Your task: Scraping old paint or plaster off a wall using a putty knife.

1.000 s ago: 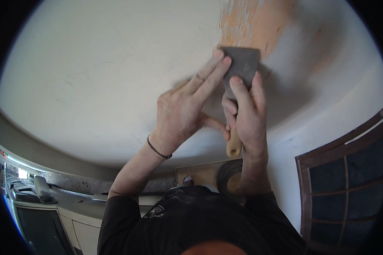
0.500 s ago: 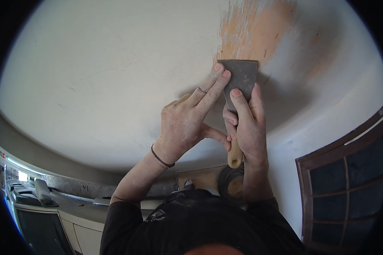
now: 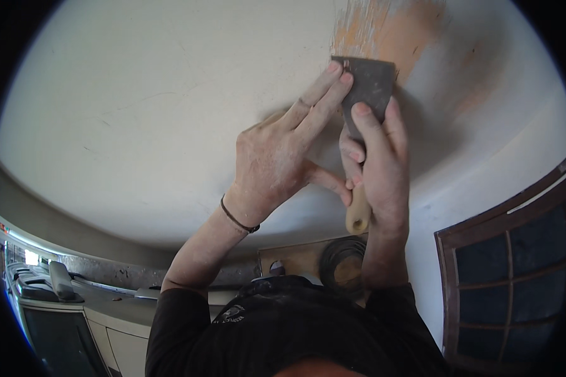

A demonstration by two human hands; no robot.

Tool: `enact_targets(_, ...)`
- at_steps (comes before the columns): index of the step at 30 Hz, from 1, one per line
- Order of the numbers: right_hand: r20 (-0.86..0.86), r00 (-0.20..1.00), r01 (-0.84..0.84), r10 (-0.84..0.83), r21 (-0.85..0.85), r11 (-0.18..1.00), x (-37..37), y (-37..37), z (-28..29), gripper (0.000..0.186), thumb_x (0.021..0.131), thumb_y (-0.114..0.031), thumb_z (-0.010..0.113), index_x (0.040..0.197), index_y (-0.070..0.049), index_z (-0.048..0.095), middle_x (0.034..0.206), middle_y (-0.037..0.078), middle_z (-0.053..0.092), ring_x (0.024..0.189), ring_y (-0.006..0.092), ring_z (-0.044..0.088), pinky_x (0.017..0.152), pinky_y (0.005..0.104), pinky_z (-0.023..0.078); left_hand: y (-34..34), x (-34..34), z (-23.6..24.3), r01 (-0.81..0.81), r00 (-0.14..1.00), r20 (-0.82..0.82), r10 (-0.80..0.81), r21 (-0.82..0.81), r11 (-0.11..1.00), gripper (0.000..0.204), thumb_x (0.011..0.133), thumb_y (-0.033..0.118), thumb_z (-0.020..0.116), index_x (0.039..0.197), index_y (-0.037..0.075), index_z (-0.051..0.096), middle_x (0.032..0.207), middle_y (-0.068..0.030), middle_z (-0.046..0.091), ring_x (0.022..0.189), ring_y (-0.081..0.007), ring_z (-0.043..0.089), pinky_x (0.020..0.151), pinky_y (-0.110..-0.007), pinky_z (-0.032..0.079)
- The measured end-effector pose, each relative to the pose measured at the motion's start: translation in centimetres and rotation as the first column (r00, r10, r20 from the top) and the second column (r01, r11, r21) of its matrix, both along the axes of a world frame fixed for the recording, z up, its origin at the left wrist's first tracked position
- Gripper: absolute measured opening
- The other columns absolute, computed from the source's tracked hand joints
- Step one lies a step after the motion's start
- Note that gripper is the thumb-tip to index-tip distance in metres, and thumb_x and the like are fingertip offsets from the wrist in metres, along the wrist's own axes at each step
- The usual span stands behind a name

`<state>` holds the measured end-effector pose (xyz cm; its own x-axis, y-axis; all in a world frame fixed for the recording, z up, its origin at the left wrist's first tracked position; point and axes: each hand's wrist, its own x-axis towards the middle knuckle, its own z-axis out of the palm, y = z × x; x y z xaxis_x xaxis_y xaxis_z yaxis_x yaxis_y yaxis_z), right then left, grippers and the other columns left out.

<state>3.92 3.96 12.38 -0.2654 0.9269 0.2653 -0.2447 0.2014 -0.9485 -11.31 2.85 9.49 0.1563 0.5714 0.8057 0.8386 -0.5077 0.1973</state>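
A putty knife (image 3: 369, 83) with a wide grey blade and a pale wooden handle rests with its blade against the off-white wall (image 3: 170, 125). My right hand (image 3: 385, 166) is closed around it, thumb lying on the blade and handle end sticking out below. Two outstretched fingers of my left hand (image 3: 270, 160) press on the blade's left corner; its thumb reaches down to the handle. Right above the blade edge is an orange patch (image 3: 415, 28) with streaky, scraped marks on its left side. White dust covers both hands.
A brown-framed window (image 3: 509, 276) with dark panes stands at the lower right. At lower left is a cabinet (image 3: 129, 352) with dark objects on its top. A coil of dark cable (image 3: 333, 254) lies below, behind my body.
Both hands and the putty knife have moved up and a little to the right along the wall. The blade now covers the lower part of the orange patch.
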Motion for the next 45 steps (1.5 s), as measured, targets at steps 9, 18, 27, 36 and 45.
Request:
enact_targets(9, 0.021, 0.999, 0.03, -0.03, 0.022, 0.999, 0.0, 0.0, 0.8, 0.018, 0.106, -0.023, 0.05, 0.11, -0.007, 0.042, 0.064, -0.003, 0.042, 0.046, 0.0028, 0.037, 0.035, 0.0205, 0.031, 0.9, -0.1, 0.2, 0.033, 0.999, 0.017, -0.035, 0.108, 0.994, 0.13, 0.033, 0.062, 0.075, 0.153, 0.024, 0.042, 0.155, 0.0056, 0.046, 0.085, -0.0129, 0.071, 0.062, -0.023, 0.055)
enact_targets(18, 0.007, 1.0, 0.022, -0.022, 0.016, 1.0, 0.4, 0.3, -0.8, 0.022, 0.107, -0.026, 0.05, 0.116, -0.007, 0.043, 0.066, -0.004, 0.043, 0.048, 0.0019, 0.037, 0.035, 0.0196, 0.03, 0.7, 0.2, -0.9, 0.001, 1.0, -0.018, 0.0, 0.078, 0.997, 0.131, 0.032, 0.064, 0.074, 0.153, 0.025, 0.042, 0.155, 0.0073, 0.045, 0.076, -0.0128, 0.069, 0.059, -0.022, 0.053)
enact_targets(27, -0.009, 1.0, 0.024, -0.024, -0.002, 1.0, 0.0, 0.1, 0.3, 0.022, 0.105, -0.026, 0.053, 0.116, -0.01, 0.042, 0.064, -0.004, 0.041, 0.048, 0.0023, 0.037, 0.035, 0.0206, 0.03, 0.6, 0.1, -0.2, 0.052, 0.998, 0.022, -0.053, 0.051, 0.997, 0.129, 0.037, 0.057, 0.079, 0.154, 0.023, 0.04, 0.156, 0.0037, 0.044, 0.09, -0.0162, 0.07, 0.062, -0.024, 0.055)
enact_targets(36, 0.038, 0.999, 0.006, -0.006, -0.018, 1.0, 0.0, 0.1, 0.1, 0.021, 0.106, -0.024, 0.051, 0.116, -0.008, 0.04, 0.071, -0.002, 0.044, 0.049, 0.0023, 0.037, 0.035, 0.0204, 0.03, -0.1, -0.2, 0.0, 0.003, 1.0, 0.003, -0.003, 0.018, 1.0, 0.128, 0.036, 0.058, 0.077, 0.154, 0.025, 0.041, 0.156, 0.0056, 0.045, 0.084, -0.0138, 0.07, 0.065, -0.025, 0.056)
enact_targets(45, -0.047, 0.998, -0.034, 0.03, -0.09, 0.995, -0.1, -0.8, -1.9, 0.019, 0.106, -0.019, 0.051, 0.114, -0.007, 0.039, 0.077, -0.001, 0.045, 0.052, 0.0025, 0.039, 0.035, 0.0191, 0.031, -0.3, -0.1, -2.4, -0.014, 1.0, 0.004, 0.014, 0.013, 1.0, 0.13, 0.032, 0.065, 0.073, 0.152, 0.024, 0.044, 0.156, 0.0054, 0.045, 0.083, -0.0118, 0.071, 0.064, -0.023, 0.056)
